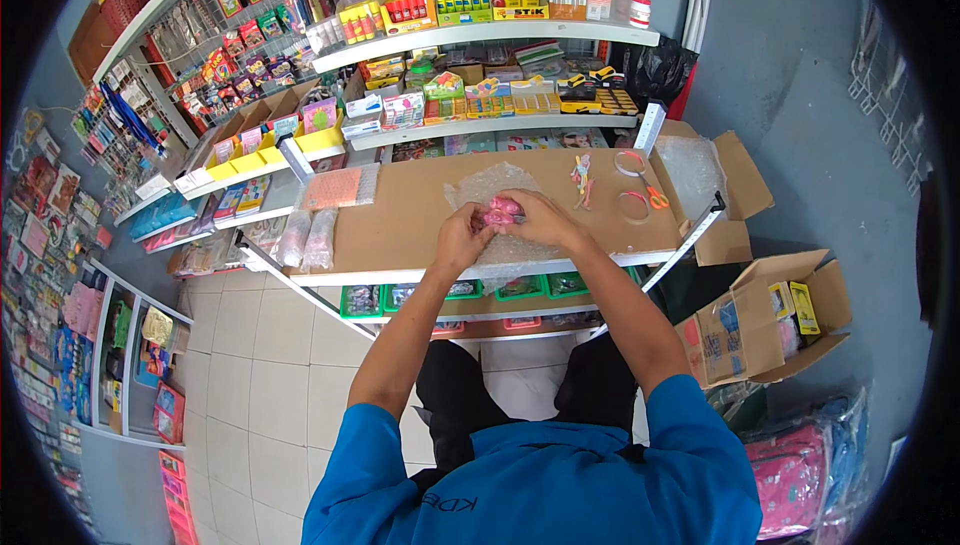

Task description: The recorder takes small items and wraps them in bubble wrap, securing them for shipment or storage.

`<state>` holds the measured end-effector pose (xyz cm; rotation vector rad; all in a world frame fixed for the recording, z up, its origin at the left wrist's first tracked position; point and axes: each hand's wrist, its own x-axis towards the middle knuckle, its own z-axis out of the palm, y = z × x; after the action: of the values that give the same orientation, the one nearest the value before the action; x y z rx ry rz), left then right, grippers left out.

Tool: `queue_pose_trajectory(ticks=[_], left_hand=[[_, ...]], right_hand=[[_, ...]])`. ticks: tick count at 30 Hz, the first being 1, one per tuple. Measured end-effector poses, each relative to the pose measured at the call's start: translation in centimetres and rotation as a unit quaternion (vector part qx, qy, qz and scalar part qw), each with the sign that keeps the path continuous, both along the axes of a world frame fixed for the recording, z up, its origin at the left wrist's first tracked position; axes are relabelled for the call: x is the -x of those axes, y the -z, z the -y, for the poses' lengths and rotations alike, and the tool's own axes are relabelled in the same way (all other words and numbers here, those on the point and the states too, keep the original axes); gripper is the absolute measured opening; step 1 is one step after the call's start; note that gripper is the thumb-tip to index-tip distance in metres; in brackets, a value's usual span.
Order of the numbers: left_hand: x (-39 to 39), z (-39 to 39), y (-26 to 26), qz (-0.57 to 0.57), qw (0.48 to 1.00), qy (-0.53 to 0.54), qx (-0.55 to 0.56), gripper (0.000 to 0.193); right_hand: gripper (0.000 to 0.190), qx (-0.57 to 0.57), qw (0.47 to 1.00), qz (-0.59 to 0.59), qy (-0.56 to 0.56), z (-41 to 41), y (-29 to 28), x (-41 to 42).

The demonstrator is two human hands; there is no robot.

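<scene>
My left hand (460, 236) and my right hand (541, 219) hold a small shiny pink item (501, 212) between their fingertips. What kind of item it is, I cannot tell. Beneath it a sheet of bubble wrap (480, 183) lies on the brown tabletop (409, 183) and hangs over the front edge. To the right lie a colourful strand of small pieces (580, 179), two round bands (629, 163) and scissors with orange handles (657, 197). At the left are two bubble-wrapped rolls (320, 239) and a flat bubble-wrapped pink item (333, 188).
White metal posts (686, 241) stand at the table's corners. Green trays (520, 287) sit on the shelf below. Open cardboard boxes (754, 320) stand at the right. Stocked shelves (487, 32) rise behind, with a pink bag (787, 481) at the lower right.
</scene>
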<state>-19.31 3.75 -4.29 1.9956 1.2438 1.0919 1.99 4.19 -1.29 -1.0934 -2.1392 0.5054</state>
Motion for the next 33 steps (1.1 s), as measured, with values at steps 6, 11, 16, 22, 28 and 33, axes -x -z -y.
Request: queue_pose_trajectory(ticks=[6,11,16,22,28,33], left_hand=[[0.9,3.0,-1.3,0.026,0.995,0.001,-0.1,0.041],[3.9,7.1,-2.3,-0.11,0.968,0.135,-0.181,0.048],[3.8,7.0,-0.4,-0.202,0.946,0.143,-0.211,0.037],[2.1,5.9,-1.2,-0.135,0.96,0.104,-0.221,0.02],[-0.3,2.4,-3.6,-0.105,0.962,0.06,-0.244,0.014],[-2.3,-0.4,-5.4,-0.058,0.991,0.038,-0.113,0.019]], right_hand=[[0.06,0.021,0.999,-0.014,0.037,1.0,-0.1,0.0],[0.058,0.025,0.999,0.006,0.044,1.4,-1.1,0.2],[0.06,-0.002,0.997,0.059,0.05,0.4,-0.5,0.5],[0.054,-0.005,0.998,0.052,0.039,0.4,-0.2,0.1],[0.04,0.078,0.997,0.017,0.021,-0.4,-0.4,-0.9],[0.037,0.037,0.998,0.017,0.047,-1.8,1.4,-1.5]])
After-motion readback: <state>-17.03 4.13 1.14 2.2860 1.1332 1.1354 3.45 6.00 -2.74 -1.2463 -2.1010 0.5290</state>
